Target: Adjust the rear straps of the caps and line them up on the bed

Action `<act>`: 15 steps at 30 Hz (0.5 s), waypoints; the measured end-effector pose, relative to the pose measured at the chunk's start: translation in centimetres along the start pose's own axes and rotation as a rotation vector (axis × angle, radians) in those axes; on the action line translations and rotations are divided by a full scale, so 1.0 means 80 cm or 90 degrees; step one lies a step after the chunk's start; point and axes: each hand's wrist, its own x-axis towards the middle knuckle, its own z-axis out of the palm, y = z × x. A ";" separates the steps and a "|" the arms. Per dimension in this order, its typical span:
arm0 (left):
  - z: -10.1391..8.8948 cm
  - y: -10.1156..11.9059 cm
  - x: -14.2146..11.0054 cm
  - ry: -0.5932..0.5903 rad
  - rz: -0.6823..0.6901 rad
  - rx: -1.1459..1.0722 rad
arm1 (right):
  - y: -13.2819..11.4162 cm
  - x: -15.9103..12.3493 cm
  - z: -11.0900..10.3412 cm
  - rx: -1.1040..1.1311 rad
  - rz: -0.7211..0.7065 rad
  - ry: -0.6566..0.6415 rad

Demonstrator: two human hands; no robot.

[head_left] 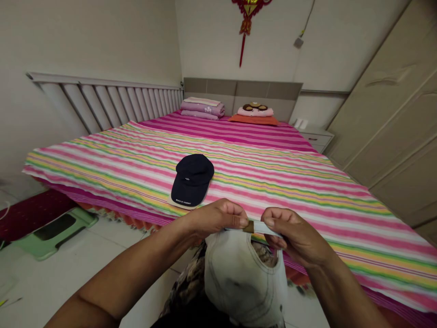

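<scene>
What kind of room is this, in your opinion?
It looks like a bedroom in a home: a large double bed with a striped sheet, folded bedding at its head, and a tall wardrobe beside it.

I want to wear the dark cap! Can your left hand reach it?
Probably yes. The left hand is close to the navy cap, with nothing between them on the striped bedsheet. But it is pinching the strap of a white cap, so it may need to let go first.

Dim, even indoor light, soft shadows, slight blur, edges bowed (the wardrobe (385,114) leans inward)
</scene>
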 end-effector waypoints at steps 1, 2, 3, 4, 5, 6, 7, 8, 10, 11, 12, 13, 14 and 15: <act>0.001 0.000 0.000 0.005 0.001 -0.008 | 0.000 0.000 -0.001 0.008 -0.002 -0.002; 0.001 -0.001 0.001 0.008 0.003 -0.015 | 0.001 0.000 -0.001 0.017 -0.004 -0.004; 0.001 -0.001 0.001 0.008 0.003 -0.022 | 0.001 0.001 -0.002 0.026 -0.007 -0.005; 0.001 -0.002 0.002 0.002 -0.002 -0.031 | 0.001 0.002 -0.002 0.033 -0.011 -0.005; 0.001 -0.002 0.002 -0.007 -0.009 -0.040 | 0.001 0.003 -0.002 0.038 -0.016 -0.006; 0.002 -0.001 0.002 -0.022 -0.023 -0.047 | 0.000 0.004 -0.003 0.041 -0.021 -0.007; 0.002 -0.001 0.002 -0.039 -0.042 -0.049 | -0.001 0.005 -0.003 0.042 -0.024 -0.010; 0.003 0.000 0.002 -0.051 -0.059 -0.051 | -0.001 0.006 -0.004 0.045 -0.027 -0.014; 0.003 0.002 0.003 -0.054 -0.068 -0.063 | 0.000 0.008 -0.008 0.049 -0.025 -0.026; 0.003 0.002 0.004 -0.045 -0.058 -0.080 | 0.002 0.009 -0.011 0.052 -0.026 -0.036; 0.002 0.002 0.005 -0.032 -0.040 -0.104 | 0.007 0.010 -0.015 0.059 -0.028 -0.049; 0.001 0.001 0.006 -0.016 -0.019 -0.131 | 0.012 0.011 -0.019 0.069 -0.031 -0.065; -0.001 0.000 0.007 0.000 -0.001 -0.157 | 0.020 0.013 -0.024 0.081 -0.031 -0.082; -0.003 -0.002 0.008 0.013 0.014 -0.176 | 0.028 0.015 -0.029 0.095 -0.028 -0.098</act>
